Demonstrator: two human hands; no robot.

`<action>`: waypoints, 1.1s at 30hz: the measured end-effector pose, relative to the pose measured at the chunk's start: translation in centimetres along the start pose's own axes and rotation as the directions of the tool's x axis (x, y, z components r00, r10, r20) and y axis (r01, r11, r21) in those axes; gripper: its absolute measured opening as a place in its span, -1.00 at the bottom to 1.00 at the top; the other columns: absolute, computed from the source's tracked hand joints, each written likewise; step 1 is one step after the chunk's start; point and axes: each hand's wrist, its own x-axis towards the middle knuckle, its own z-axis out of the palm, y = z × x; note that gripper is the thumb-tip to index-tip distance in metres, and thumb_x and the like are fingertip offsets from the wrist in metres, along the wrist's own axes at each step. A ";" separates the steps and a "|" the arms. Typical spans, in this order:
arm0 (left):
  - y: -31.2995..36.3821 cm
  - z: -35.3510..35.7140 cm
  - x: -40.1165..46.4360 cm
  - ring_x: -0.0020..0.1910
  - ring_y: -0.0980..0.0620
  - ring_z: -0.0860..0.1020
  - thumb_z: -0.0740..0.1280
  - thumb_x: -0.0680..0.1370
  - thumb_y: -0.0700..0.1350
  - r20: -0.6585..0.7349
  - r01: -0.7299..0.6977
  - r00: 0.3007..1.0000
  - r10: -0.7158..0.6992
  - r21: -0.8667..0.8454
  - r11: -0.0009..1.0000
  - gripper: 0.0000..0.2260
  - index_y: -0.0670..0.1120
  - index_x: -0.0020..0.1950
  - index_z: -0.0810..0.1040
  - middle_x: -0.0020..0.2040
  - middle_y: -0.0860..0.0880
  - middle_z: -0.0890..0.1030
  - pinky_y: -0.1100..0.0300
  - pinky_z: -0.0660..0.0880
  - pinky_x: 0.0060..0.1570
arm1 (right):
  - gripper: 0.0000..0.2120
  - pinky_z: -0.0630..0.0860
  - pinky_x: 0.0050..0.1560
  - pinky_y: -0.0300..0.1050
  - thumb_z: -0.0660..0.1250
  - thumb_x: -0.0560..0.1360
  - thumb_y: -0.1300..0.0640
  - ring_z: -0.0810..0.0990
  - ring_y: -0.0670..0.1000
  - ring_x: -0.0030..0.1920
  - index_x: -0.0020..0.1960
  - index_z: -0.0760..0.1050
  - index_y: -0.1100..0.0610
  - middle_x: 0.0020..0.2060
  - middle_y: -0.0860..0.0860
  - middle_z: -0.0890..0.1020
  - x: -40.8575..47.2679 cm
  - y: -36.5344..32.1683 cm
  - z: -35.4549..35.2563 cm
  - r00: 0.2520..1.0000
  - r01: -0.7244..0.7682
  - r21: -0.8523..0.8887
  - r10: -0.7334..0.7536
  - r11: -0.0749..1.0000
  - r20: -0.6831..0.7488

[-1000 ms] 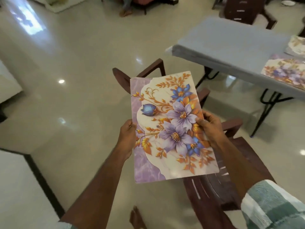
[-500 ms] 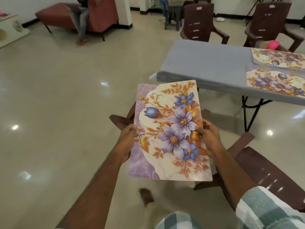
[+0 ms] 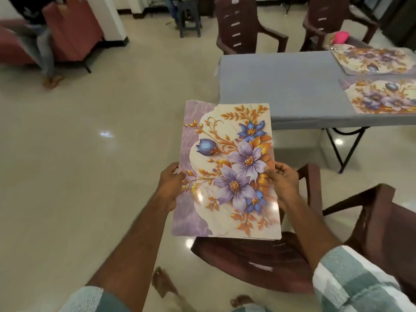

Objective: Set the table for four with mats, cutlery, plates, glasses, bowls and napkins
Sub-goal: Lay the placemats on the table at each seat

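Currently: floral mat held in both hands, off the table.

Largest first: grey-covered table (image 3: 292, 91) stands ahead-right w/ two placed mats, far mat (image 3: 373, 60) and near mat (image 3: 382, 95), at its right end. Brown chair (image 3: 258, 255) sits below the held mat (image 3: 227, 172), which is approx. flat, long axis pointing away from the person. Left hand (image 3: 170, 188) pinches its left edge; right hand (image 3: 284, 183) grips its right edge, thumb on top.
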 end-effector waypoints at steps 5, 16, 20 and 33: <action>2.7 -6.8 9.5 -0.31 0.15 0.59 0.24 0.67 -0.21 0.089 -0.086 0.993 0.082 0.047 0.995 -0.81 0.02 0.11 0.61 -0.07 -0.02 0.68 0.26 0.54 -0.31 | -0.79 0.56 0.17 0.31 0.44 0.53 0.27 0.65 0.21 -0.05 0.13 0.58 0.32 0.01 0.30 0.69 1.9 2.5 9.4 0.992 0.002 0.021 0.000 1.000 -0.123; 13.2 -10.5 24.6 -0.28 0.03 0.68 0.21 0.62 -0.32 0.322 -0.194 0.935 0.151 0.104 0.976 -0.74 -0.04 0.11 0.62 -0.13 -0.09 0.72 0.23 0.60 -0.31 | -0.80 0.63 0.06 0.15 0.39 0.56 0.20 0.70 0.23 -0.01 0.15 0.59 0.25 0.01 0.23 0.71 2.0 0.8 20.7 0.963 -0.041 0.211 0.095 0.977 -0.252; 17.3 -8.0 30.6 -0.23 0.05 0.70 0.21 0.63 -0.28 0.416 -0.289 0.886 0.207 0.144 0.946 -0.76 -0.05 0.16 0.61 -0.06 -0.10 0.72 0.22 0.60 -0.27 | -0.80 0.56 0.20 0.31 0.35 0.55 0.30 0.67 0.31 0.09 0.16 0.60 0.27 0.04 0.26 0.70 6.4 0.5 22.4 0.936 -0.079 0.211 0.145 0.974 -0.320; 35.2 1.1 55.2 -0.05 -0.13 0.60 0.18 0.34 -0.09 0.368 -0.553 0.818 0.442 0.292 0.780 -0.59 -0.06 0.14 0.59 -0.01 -0.20 0.65 -0.09 0.53 0.07 | -0.76 0.61 0.14 0.15 0.34 0.62 0.10 0.64 0.14 0.08 0.24 0.55 0.18 0.12 0.13 0.66 27.4 -2.7 25.0 0.599 0.065 0.499 0.366 0.864 -0.713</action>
